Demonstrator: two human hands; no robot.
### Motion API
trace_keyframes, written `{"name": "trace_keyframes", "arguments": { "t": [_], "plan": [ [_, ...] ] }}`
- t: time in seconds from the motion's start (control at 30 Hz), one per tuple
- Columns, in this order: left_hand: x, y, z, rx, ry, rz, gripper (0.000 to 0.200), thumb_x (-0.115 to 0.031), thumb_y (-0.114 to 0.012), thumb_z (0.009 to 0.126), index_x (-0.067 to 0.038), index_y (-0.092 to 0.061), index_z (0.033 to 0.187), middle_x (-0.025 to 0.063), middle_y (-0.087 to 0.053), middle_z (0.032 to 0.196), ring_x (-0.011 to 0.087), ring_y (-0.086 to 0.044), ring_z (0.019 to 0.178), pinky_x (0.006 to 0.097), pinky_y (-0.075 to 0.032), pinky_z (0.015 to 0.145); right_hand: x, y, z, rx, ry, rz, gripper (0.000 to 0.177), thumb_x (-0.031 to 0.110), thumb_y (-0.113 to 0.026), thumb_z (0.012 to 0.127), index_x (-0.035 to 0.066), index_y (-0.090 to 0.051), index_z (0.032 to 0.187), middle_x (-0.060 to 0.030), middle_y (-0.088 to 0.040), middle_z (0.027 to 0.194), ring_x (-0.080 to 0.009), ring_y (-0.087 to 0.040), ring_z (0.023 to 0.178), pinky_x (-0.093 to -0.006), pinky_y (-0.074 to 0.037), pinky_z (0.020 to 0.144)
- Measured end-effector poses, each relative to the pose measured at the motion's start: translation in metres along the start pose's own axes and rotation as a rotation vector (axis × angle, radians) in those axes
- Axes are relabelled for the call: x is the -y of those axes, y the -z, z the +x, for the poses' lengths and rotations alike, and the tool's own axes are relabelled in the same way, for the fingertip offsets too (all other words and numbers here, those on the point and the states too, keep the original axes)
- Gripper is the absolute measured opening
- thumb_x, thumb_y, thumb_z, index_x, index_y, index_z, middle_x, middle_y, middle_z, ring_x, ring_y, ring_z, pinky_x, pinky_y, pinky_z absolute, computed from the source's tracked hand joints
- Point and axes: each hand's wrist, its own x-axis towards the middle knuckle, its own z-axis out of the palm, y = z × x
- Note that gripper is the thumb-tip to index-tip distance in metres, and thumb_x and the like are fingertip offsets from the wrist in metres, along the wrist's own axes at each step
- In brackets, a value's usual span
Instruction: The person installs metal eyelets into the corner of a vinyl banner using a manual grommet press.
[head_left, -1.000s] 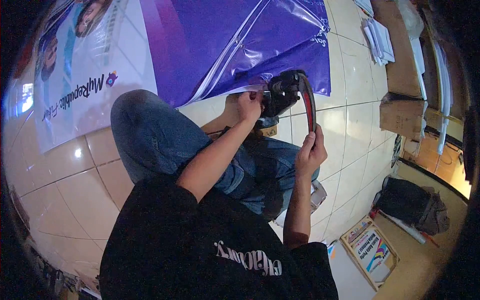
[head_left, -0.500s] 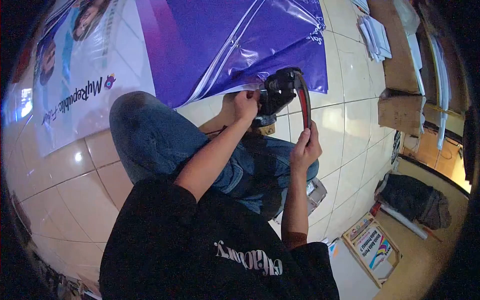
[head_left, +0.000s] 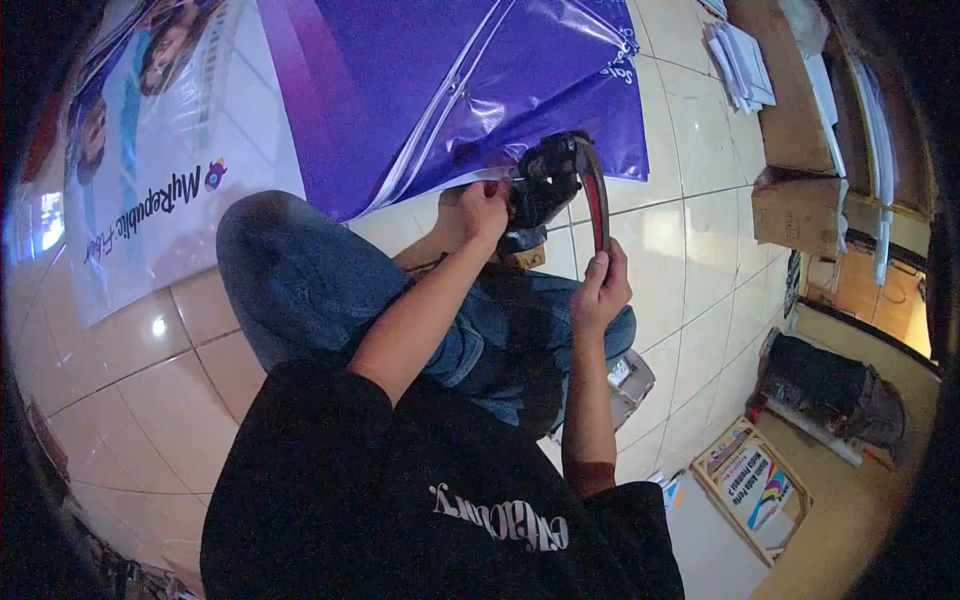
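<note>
I sit on the tiled floor with my knees in blue jeans in front of me. A black press tool [head_left: 545, 190] with a long red-and-black lever [head_left: 594, 205] stands at the edge of a purple and white printed banner [head_left: 440, 80]. My right hand [head_left: 600, 290] grips the lower end of the lever. My left hand [head_left: 482, 208] pinches the banner's hem right beside the tool's head. A small wooden block [head_left: 527, 259] lies under the tool.
Cardboard boxes [head_left: 790, 205] and stacked papers [head_left: 745, 65] line the right wall. A black bag [head_left: 825, 385] and a framed printed board [head_left: 752, 485] lie on the floor to my right. A small grey box [head_left: 625, 380] sits by my right leg.
The view has drifted slightly; the tool, lever and both hands keep the same grip, with the lever end and my right hand a little lower and closer to the tool.
</note>
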Motion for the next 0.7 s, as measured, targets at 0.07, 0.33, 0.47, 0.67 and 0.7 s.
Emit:
{"name": "trace_keyframes", "arguments": {
  "t": [0.07,0.33,0.47,0.67,0.7],
  "plan": [
    [0.003,-0.002,0.002,0.047,0.060,-0.015,0.022,-0.018,-0.065,0.083,0.003,-0.062,0.089,0.0127,-0.064,0.073,0.0246,-0.063,0.071,0.0380,-0.046,0.065,-0.001,0.000,0.000,0.009,-0.034,0.020,0.031,0.022,-0.049,0.093,-0.005,-0.058,0.106,0.0013,-0.048,0.062,-0.0048,-0.041,0.056,-0.0215,-0.034,0.050],
    [-0.029,0.007,-0.014,-0.056,-0.068,-0.019,0.019,-0.017,-0.064,0.083,0.002,-0.063,0.087,0.0094,-0.064,0.069,0.0168,-0.059,0.054,0.0316,-0.044,0.049,0.000,-0.001,0.000,-0.001,-0.298,0.292,0.042,0.032,-0.037,0.098,-0.003,-0.059,0.091,0.0021,-0.042,0.056,-0.0059,-0.038,0.050,-0.0220,-0.029,0.044],
    [-0.034,0.013,-0.018,-0.013,0.111,-0.161,0.018,-0.015,-0.063,0.083,0.002,-0.063,0.087,0.0092,-0.062,0.068,0.0144,-0.058,0.052,0.0299,-0.043,0.049,0.005,-0.002,0.001,0.010,-0.341,0.331,0.049,0.036,-0.031,0.099,-0.003,-0.058,0.087,0.0009,-0.042,0.056,-0.0067,-0.039,0.048,-0.0227,-0.029,0.043],
    [-0.055,0.027,-0.062,0.026,-0.162,-0.064,0.010,-0.010,-0.061,0.081,0.000,-0.060,0.082,0.0084,-0.061,0.073,0.0173,-0.061,0.068,0.0310,-0.047,0.060,-0.008,-0.006,-0.001,-0.053,-0.292,0.249,0.047,0.034,-0.031,0.099,-0.004,-0.057,0.090,-0.0034,-0.049,0.064,-0.0102,-0.045,0.057,-0.0250,-0.039,0.054],
    [-0.106,0.031,-0.091,0.166,-0.334,-0.121,0.009,-0.009,-0.061,0.079,-0.001,-0.059,0.083,0.0098,-0.061,0.073,0.0195,-0.061,0.069,0.0324,-0.047,0.061,-0.015,-0.006,-0.003,-0.068,-0.301,0.316,0.043,0.032,-0.032,0.099,-0.003,-0.056,0.096,-0.0075,-0.053,0.078,-0.0136,-0.049,0.071,-0.0275,-0.041,0.066]
  ]
}}
